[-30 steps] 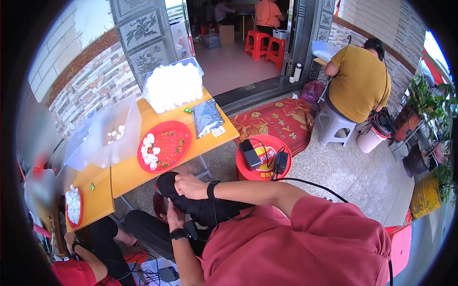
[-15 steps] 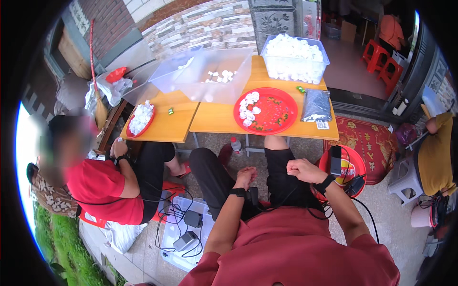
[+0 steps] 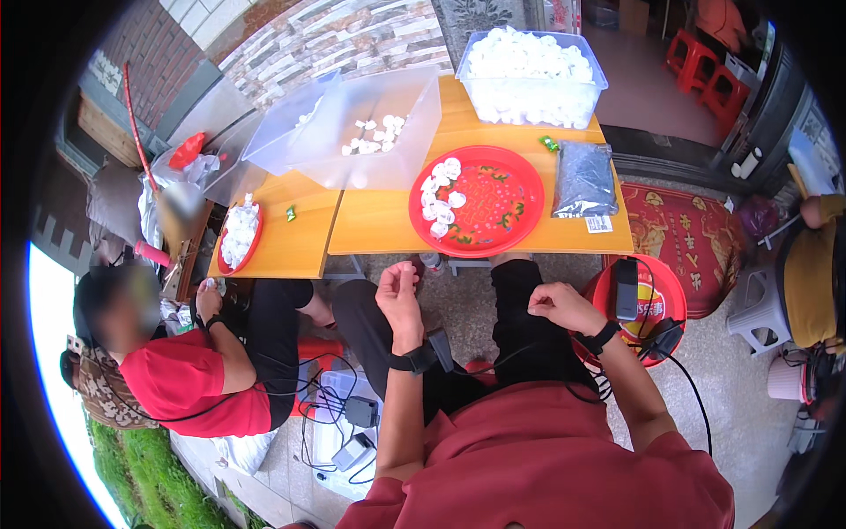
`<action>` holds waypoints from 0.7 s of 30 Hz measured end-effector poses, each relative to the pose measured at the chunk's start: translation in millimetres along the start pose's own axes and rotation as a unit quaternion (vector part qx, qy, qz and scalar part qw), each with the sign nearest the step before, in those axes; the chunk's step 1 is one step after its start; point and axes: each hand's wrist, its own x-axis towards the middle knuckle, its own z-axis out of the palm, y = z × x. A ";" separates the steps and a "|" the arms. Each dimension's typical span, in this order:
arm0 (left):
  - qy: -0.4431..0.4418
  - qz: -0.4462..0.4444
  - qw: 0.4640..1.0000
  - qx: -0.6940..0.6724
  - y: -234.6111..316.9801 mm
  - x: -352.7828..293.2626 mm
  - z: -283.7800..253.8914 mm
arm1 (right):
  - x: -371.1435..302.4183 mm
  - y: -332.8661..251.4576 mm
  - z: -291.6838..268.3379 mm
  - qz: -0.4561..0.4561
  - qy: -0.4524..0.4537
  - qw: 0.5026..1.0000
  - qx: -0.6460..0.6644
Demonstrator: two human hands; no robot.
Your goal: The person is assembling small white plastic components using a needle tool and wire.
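Note:
My left hand [image 3: 400, 301] is raised in front of the table's near edge, its fingers curled together. Over my right thigh, my right hand [image 3: 562, 308] is bent at the wrist with its fingertips drawn together. I cannot make out whether either hand holds anything small. Beyond them, a round red tray [image 3: 493, 231] with a leaf pattern rests on the yellow table [image 3: 374, 231]. Several small white pieces [image 3: 438, 194] lie along the tray's left side. To its right is a clear bag of dark grey material [image 3: 582, 181], with a small green packet [image 3: 549, 143] just behind.
Behind the tray stands a clear tub [image 3: 589, 88] heaped with white pieces; left of it is a larger tub [image 3: 414, 132] with fewer. A co-worker [image 3: 196, 361] sits at my left near another red tray [image 3: 257, 240]. A red bucket [image 3: 674, 295] with black devices and cables stands at my right.
My left hand has risen up and to the left, toward the table. My right hand has stayed nearly in place, its fingers now pointing more to the left. The view has shifted slightly.

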 end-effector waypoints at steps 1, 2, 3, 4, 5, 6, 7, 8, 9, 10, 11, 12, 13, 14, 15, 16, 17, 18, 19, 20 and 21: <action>0.003 0.039 0.999 0.017 14.8 9.9 5.0 | -1.6 -22.0 -14.4 0.006 -0.022 0.998 0.053; 0.004 0.046 0.999 0.014 26.7 20.6 12.0 | -2.6 -42.0 -28.1 0.013 -0.041 0.993 0.106; -0.007 0.044 0.999 0.010 36.2 30.7 16.7 | -0.8 -57.4 -39.1 0.027 -0.036 0.994 0.104; -0.023 0.046 0.999 0.004 43.5 39.9 22.6 | 1.5 -70.7 -49.8 0.004 0.005 0.995 0.098; -0.055 0.049 0.996 0.045 50.0 49.6 28.2 | 5.1 -82.8 -61.6 -0.017 0.048 0.995 0.089; -0.090 0.044 0.993 0.068 56.9 59.1 34.2 | 12.5 -97.6 -72.0 0.001 0.098 0.995 0.034; -0.129 0.037 0.987 0.087 59.8 68.9 44.9 | 22.7 -105.2 -81.9 0.023 0.149 0.988 -0.025; -0.176 0.028 0.980 0.086 63.2 76.9 57.0 | 35.7 -102.5 -90.6 -0.020 0.212 0.973 -0.089; -0.212 0.024 0.973 0.087 66.8 85.7 60.7 | 54.1 -104.5 -95.6 -0.009 0.209 0.973 -0.096; -0.223 0.024 0.970 0.091 63.4 96.3 63.7 | 72.2 -107.0 -99.3 -0.008 0.209 0.969 -0.132; -0.226 0.014 0.971 0.081 59.7 102.0 67.6 | 86.0 -109.5 -99.1 -0.008 0.210 0.963 -0.169; -0.247 0.044 0.958 0.141 57.8 109.3 73.1 | 97.7 -111.4 -96.4 0.000 0.208 0.962 -0.179; -0.266 0.075 0.940 0.201 56.5 115.3 77.2 | 109.5 -112.8 -93.1 0.000 0.194 0.957 -0.214; -0.274 0.084 0.930 0.229 54.3 119.0 83.3 | 120.3 -114.5 -90.5 0.002 0.181 0.951 -0.249; -0.273 0.077 0.933 0.223 52.0 120.6 84.4 | 130.6 -120.5 -85.1 0.006 0.175 0.951 -0.255; -0.259 0.084 0.938 0.214 49.8 122.0 84.9 | 140.6 -128.5 -79.5 -0.003 0.140 0.955 -0.263; -0.248 0.092 0.942 0.204 46.4 122.0 86.5 | 148.6 -133.7 -73.4 -0.009 0.106 0.957 -0.270; -0.249 0.084 0.944 0.200 41.6 119.3 86.9 | 157.7 -135.0 -65.1 -0.003 0.101 0.957 -0.273; -0.217 0.088 0.962 0.139 37.0 115.1 87.5 | 167.0 -135.3 -57.6 -0.044 0.087 0.956 -0.277; -0.181 0.095 0.976 0.079 33.5 112.8 87.1 | 176.2 -135.4 -52.0 -0.087 0.074 0.953 -0.279; -0.179 0.091 0.977 0.077 30.1 109.7 84.7 | 183.7 -131.8 -46.8 -0.086 0.070 0.953 -0.281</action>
